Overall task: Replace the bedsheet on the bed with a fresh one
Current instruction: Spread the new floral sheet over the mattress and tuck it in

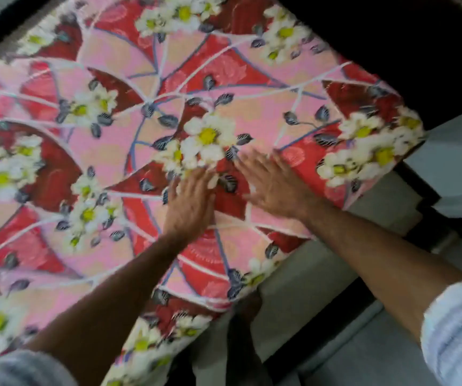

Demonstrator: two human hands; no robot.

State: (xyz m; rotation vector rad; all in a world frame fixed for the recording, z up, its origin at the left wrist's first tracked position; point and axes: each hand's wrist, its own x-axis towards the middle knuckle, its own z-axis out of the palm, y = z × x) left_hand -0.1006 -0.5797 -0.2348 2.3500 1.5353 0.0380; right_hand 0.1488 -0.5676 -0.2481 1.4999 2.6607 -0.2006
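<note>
A pink and red bedsheet (118, 146) with white and yellow flowers covers the bed and fills most of the head view. It lies smooth and wraps over the near edge and the right corner. My left hand (189, 201) presses flat on the sheet with straight fingers, close to the near edge. Just to its right, my right hand (273, 182) also lies flat on the sheet, fingers spread and pointing up-left. Both hands are motion-blurred. Rolled light sleeves show on both forearms.
The grey side of the bed base (316, 263) runs below the sheet's near edge. A dark frame (419, 51) borders the bed at the upper right. Pale floor (369, 355) lies at the lower right. My leg and foot (247, 302) stand against the bed side.
</note>
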